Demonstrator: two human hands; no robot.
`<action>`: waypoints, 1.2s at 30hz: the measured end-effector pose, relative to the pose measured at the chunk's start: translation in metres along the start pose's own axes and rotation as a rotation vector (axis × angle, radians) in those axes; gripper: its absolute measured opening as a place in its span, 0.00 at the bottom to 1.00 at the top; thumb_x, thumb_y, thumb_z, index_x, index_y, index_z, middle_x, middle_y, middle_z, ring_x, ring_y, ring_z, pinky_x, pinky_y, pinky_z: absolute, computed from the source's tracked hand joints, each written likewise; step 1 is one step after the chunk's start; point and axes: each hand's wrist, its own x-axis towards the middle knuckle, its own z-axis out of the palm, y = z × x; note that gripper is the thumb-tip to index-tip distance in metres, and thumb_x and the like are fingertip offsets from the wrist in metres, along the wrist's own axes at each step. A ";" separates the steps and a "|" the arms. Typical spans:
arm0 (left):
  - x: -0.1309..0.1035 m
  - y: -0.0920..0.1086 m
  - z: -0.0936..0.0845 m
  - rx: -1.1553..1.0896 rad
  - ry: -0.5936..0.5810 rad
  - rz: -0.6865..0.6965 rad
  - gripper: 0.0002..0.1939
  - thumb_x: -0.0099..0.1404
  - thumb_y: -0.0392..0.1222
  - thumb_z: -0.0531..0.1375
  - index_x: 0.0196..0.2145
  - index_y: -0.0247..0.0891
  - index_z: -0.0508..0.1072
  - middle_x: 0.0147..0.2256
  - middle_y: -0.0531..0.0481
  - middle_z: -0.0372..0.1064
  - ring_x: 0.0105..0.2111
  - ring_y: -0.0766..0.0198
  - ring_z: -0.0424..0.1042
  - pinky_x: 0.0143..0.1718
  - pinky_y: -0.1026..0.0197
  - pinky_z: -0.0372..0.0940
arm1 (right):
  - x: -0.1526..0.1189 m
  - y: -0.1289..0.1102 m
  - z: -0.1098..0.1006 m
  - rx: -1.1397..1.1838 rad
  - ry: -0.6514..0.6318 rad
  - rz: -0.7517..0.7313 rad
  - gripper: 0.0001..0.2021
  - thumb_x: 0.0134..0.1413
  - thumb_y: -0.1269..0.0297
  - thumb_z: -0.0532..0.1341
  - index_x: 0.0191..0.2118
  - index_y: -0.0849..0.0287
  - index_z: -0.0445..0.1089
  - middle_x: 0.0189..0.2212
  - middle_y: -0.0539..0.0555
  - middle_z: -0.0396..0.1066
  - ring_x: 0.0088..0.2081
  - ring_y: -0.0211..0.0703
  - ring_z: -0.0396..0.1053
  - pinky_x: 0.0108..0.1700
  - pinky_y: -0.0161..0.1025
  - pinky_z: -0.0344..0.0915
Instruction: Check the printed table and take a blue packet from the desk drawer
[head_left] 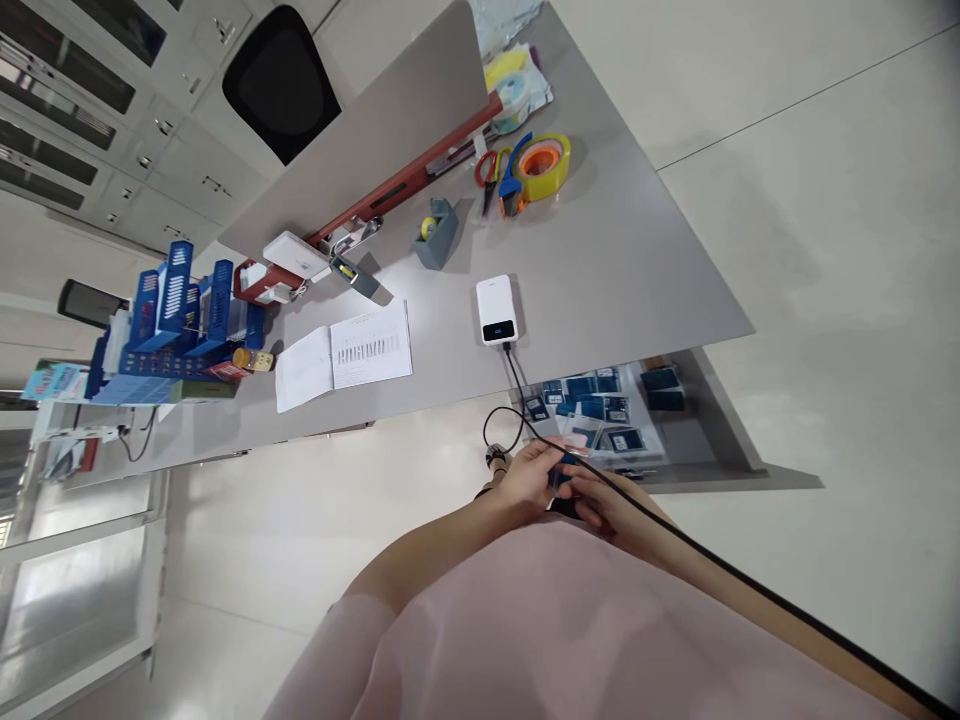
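My left hand [531, 478] is closed, its fingers pinching a small dark blue packet [564, 468] in front of my body. Close against it from the other side, my right hand [600, 502] has its fingers curled on the same packet. The fingers cover much of it. Just beyond my hands, an open drawer [720, 420] holds several dark blue packets in clear sleeves [627, 440]. A black cable [637, 490] passes over my right hand, loops at the desk edge and plugs into a white power bank [495, 300] with a lit display.
On the grey desk [622, 270] are an open booklet [367, 350], a grey tape dispenser [437, 234], red-handled scissors [487, 180] and a yellow tape roll [551, 170]. Blue file racks [176, 295] stand farther left. A low partition [390, 130] borders the desk's far side.
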 end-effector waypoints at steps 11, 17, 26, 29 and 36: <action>-0.002 -0.005 0.008 0.073 -0.015 0.059 0.24 0.42 0.54 0.69 0.27 0.35 0.65 0.23 0.55 0.64 0.19 0.75 0.60 0.21 0.68 0.55 | 0.009 0.006 -0.008 0.135 0.079 0.113 0.16 0.39 0.53 0.64 0.31 0.59 0.63 0.25 0.47 0.65 0.17 0.28 0.53 0.17 0.30 0.43; -0.002 -0.008 0.009 0.198 -0.029 0.067 0.27 0.44 0.58 0.67 0.33 0.36 0.65 0.19 0.60 0.59 0.15 0.74 0.57 0.16 0.67 0.54 | 0.020 0.014 -0.008 0.061 0.156 0.104 0.16 0.41 0.54 0.65 0.29 0.59 0.62 0.19 0.45 0.62 0.17 0.30 0.57 0.16 0.28 0.43; -0.005 -0.011 0.010 0.293 -0.082 0.054 0.20 0.53 0.53 0.63 0.36 0.37 0.66 0.19 0.60 0.59 0.16 0.74 0.58 0.20 0.68 0.55 | 0.021 0.016 -0.020 -0.004 0.163 0.103 0.21 0.33 0.46 0.67 0.22 0.60 0.64 0.16 0.47 0.62 0.15 0.28 0.52 0.14 0.29 0.42; -0.007 -0.011 0.009 0.313 -0.110 0.045 0.19 0.53 0.53 0.63 0.37 0.37 0.67 0.20 0.59 0.60 0.18 0.73 0.59 0.21 0.68 0.55 | 0.015 0.017 -0.019 0.005 0.164 0.070 0.22 0.32 0.46 0.68 0.24 0.59 0.64 0.17 0.47 0.63 0.15 0.28 0.53 0.15 0.29 0.45; -0.009 -0.008 0.009 0.329 -0.122 0.038 0.18 0.55 0.52 0.62 0.38 0.37 0.67 0.20 0.59 0.59 0.19 0.72 0.59 0.23 0.67 0.56 | 0.011 0.015 -0.013 0.017 0.168 0.028 0.21 0.32 0.47 0.67 0.26 0.59 0.64 0.18 0.47 0.63 0.16 0.30 0.55 0.16 0.31 0.47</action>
